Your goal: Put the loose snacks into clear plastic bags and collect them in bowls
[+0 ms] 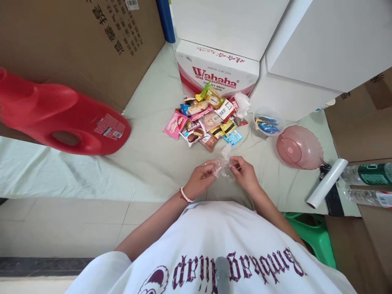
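Observation:
A crumpled clear plastic bag [223, 166] is stretched between my two hands near the table's front edge. My left hand [202, 177] pinches its left side; a beaded bracelet circles that wrist. At its right side, my right hand [244, 171] has thumb and fingers closed on the plastic. Just beyond lies a heap of wrapped snacks [211, 120] in pink, brown, yellow and blue packets. Another wad of clear plastic [242, 104] rests at the heap's back right.
Behind the snacks stands a Wahaha carton [214, 73]. To the right are a clear tub [266, 125] with blue packets, a pink bowl [298, 147], a white roll [327, 183] and plastic bottles [372, 174]. A large red jug [64, 118] lies left.

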Action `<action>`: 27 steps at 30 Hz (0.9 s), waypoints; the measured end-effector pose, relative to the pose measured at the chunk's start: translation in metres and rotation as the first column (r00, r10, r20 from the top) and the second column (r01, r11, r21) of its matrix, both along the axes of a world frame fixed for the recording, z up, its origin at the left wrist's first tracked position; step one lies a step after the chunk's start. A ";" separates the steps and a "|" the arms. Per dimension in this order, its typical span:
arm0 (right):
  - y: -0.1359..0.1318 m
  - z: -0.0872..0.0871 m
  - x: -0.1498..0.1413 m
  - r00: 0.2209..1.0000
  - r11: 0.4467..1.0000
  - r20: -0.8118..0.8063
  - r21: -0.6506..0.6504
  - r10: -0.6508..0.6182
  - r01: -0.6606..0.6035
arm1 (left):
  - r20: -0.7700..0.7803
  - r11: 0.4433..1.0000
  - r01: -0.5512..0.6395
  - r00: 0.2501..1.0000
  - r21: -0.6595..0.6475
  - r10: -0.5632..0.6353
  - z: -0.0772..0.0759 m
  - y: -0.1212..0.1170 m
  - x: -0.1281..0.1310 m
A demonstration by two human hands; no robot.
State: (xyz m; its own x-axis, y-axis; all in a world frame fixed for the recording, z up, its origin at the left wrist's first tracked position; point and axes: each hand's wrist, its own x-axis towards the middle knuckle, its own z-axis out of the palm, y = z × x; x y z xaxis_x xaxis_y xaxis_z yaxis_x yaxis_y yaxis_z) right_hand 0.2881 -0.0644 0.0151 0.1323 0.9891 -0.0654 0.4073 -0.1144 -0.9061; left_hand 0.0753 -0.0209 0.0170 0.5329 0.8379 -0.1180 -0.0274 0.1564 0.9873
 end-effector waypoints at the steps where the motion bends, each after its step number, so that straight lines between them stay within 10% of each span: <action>1: 0.002 -0.006 0.001 0.991 0.996 -0.098 -0.038 -0.088 0.084 | 0.009 1.000 0.004 1.000 0.007 -0.004 -0.002 -0.001 -0.003; 9: -0.016 -0.029 0.006 0.781 0.873 -0.481 -0.459 -0.398 0.163 | -0.116 0.985 -0.106 0.989 -0.133 0.091 -0.040 -0.019 -0.042; 12: -0.023 -0.029 -0.003 0.816 0.890 -0.445 -0.422 -0.369 0.172 | -0.163 0.952 -0.288 0.939 0.102 0.302 -0.030 -0.022 -0.043; 15: -0.024 -0.023 -0.008 0.842 0.911 -0.413 -0.363 -0.347 0.198 | -0.244 0.917 -0.230 0.917 0.325 0.317 -0.015 -0.020 -0.026; 19: -0.025 -0.014 -0.007 0.872 0.930 -0.379 -0.314 -0.309 0.193 | -0.338 0.960 -0.028 0.933 0.277 0.125 -0.017 -0.013 0.012; 27: -0.057 -0.025 0.009 0.940 0.957 -0.234 -0.212 -0.247 0.199 | -0.218 0.978 -0.082 0.968 0.191 0.124 -0.017 -0.001 0.025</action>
